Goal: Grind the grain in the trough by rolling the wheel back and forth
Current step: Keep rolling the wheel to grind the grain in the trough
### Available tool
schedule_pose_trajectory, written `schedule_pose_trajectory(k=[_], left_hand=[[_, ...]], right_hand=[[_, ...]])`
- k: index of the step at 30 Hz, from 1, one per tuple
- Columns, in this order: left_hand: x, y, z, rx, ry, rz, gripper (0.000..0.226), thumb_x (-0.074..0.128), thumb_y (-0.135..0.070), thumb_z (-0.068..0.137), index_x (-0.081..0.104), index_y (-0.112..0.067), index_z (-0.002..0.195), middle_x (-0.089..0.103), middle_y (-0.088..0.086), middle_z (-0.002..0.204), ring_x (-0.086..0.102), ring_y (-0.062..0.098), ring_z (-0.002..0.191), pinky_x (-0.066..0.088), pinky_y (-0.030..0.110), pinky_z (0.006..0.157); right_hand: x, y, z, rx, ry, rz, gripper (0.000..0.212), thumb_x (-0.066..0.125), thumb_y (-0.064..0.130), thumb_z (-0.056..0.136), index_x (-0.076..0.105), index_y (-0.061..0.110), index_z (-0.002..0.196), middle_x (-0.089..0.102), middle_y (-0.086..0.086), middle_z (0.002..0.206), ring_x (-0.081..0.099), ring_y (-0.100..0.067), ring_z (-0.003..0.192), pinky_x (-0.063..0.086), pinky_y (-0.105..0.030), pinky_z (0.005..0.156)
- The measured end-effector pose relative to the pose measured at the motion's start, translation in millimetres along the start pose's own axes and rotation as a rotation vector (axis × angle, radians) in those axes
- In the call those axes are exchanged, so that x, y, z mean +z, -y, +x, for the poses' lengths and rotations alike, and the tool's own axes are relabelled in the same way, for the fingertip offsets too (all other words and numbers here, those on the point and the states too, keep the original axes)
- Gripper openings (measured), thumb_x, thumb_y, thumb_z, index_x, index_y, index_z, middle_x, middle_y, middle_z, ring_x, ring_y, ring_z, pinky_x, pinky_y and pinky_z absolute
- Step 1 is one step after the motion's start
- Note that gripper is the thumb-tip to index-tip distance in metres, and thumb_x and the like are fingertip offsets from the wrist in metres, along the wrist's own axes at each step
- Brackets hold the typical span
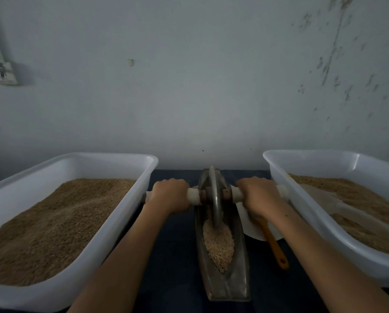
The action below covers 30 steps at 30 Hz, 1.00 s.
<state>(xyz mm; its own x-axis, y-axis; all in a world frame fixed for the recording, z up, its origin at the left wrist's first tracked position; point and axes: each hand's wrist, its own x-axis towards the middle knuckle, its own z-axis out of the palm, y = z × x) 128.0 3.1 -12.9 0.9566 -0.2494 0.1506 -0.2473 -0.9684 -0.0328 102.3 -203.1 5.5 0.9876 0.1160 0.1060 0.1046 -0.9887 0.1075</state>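
A narrow boat-shaped metal trough (238,263) lies lengthwise in front of me on the dark table. Pale grain (218,242) fills its near half. A thin metal wheel (215,197) stands upright in the far half of the trough, on an axle with white handles (193,196) at both sides. My left hand (169,195) grips the left handle. My right hand (260,195) grips the right handle. Both fists hide most of the handles.
A white tub (112,231) of brown grain stands at the left, another white tub (301,208) with grain and a scoop at the right. A white plate (250,224) with an orange-handled tool (274,242) lies right of the trough. A wall stands close behind.
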Motion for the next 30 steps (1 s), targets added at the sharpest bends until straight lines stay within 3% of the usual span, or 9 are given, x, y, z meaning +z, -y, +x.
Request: schedule_pose_trajectory(k=[4,7,12,15,18,21,23,26,30], left_hand=[[1,-5,-2,-0.004,-0.121,0.039,0.017,0.059,-0.03,0.087,0.055,-0.021,0.101,0.062,0.0,0.099,0.059,0.017,0.09,0.045,0.032,0.079],[0,-5,-2,0.002,-0.107,0.066,0.02,0.06,-0.03,0.086,0.056,-0.021,0.102,0.062,0.0,0.098,0.057,0.016,0.087,0.041,0.03,0.075],[-7,1,-1,0.024,0.26,-0.032,0.026,0.067,-0.029,0.082,0.061,-0.015,0.103,0.06,-0.002,0.087,0.056,0.013,0.078,0.045,0.029,0.074],[-12,6,-4,0.055,0.558,-0.253,0.007,0.067,-0.015,0.081,0.061,-0.014,0.085,0.064,0.0,0.078,0.058,0.009,0.065,0.048,0.023,0.068],[-16,7,-6,0.075,0.62,-0.312,0.014,0.066,-0.01,0.079,0.055,-0.018,0.073,0.059,-0.003,0.066,0.055,0.005,0.055,0.045,0.019,0.059],[-15,5,-4,0.054,0.559,-0.299,0.008,0.067,-0.013,0.079,0.06,-0.014,0.081,0.06,-0.003,0.069,0.056,0.006,0.056,0.045,0.019,0.058],[-13,2,-3,0.03,0.435,-0.187,0.021,0.069,-0.021,0.079,0.063,-0.013,0.097,0.063,-0.002,0.08,0.06,0.01,0.069,0.048,0.024,0.067],[-8,-1,-2,0.001,0.169,-0.03,0.029,0.068,-0.03,0.081,0.061,-0.018,0.106,0.064,0.001,0.098,0.061,0.019,0.092,0.049,0.035,0.084],[5,-6,1,-0.035,-0.118,0.025,0.018,0.061,-0.026,0.086,0.056,-0.021,0.102,0.063,0.0,0.099,0.061,0.019,0.091,0.047,0.033,0.08]], right_hand=[[2,1,0,0.015,-0.057,0.038,0.014,0.057,0.014,0.089,0.055,0.022,0.1,0.064,-0.002,0.105,0.06,-0.023,0.098,0.043,-0.034,0.083],[1,-1,1,0.006,-0.007,0.025,0.018,0.06,0.014,0.087,0.056,0.022,0.102,0.063,-0.002,0.106,0.06,-0.022,0.099,0.041,-0.033,0.08],[-7,-6,-2,-0.064,0.192,-0.021,0.016,0.061,0.012,0.085,0.059,0.018,0.101,0.058,-0.001,0.087,0.058,-0.018,0.081,0.045,-0.03,0.072],[-14,-8,-4,-0.07,0.364,0.024,0.024,0.067,0.015,0.083,0.06,0.015,0.106,0.059,-0.002,0.088,0.06,-0.018,0.081,0.049,-0.029,0.071],[-15,-8,-4,-0.057,0.451,0.051,0.028,0.071,0.017,0.083,0.063,0.011,0.11,0.065,-0.005,0.097,0.063,-0.018,0.084,0.05,-0.027,0.071],[-12,-8,-1,-0.043,0.447,0.048,0.021,0.07,0.017,0.084,0.064,0.012,0.103,0.064,-0.005,0.09,0.064,-0.017,0.079,0.051,-0.027,0.069],[-9,-9,0,-0.046,0.354,0.027,0.013,0.067,0.015,0.084,0.063,0.014,0.097,0.061,-0.002,0.082,0.061,-0.017,0.076,0.049,-0.028,0.069],[1,-9,4,-0.036,0.119,0.014,0.016,0.061,0.013,0.085,0.063,0.019,0.1,0.063,-0.001,0.09,0.062,-0.021,0.085,0.044,-0.031,0.071],[21,-6,10,0.0,-0.201,0.074,0.011,0.057,0.016,0.088,0.054,0.026,0.093,0.065,0.001,0.097,0.061,-0.021,0.092,0.038,-0.031,0.074]])
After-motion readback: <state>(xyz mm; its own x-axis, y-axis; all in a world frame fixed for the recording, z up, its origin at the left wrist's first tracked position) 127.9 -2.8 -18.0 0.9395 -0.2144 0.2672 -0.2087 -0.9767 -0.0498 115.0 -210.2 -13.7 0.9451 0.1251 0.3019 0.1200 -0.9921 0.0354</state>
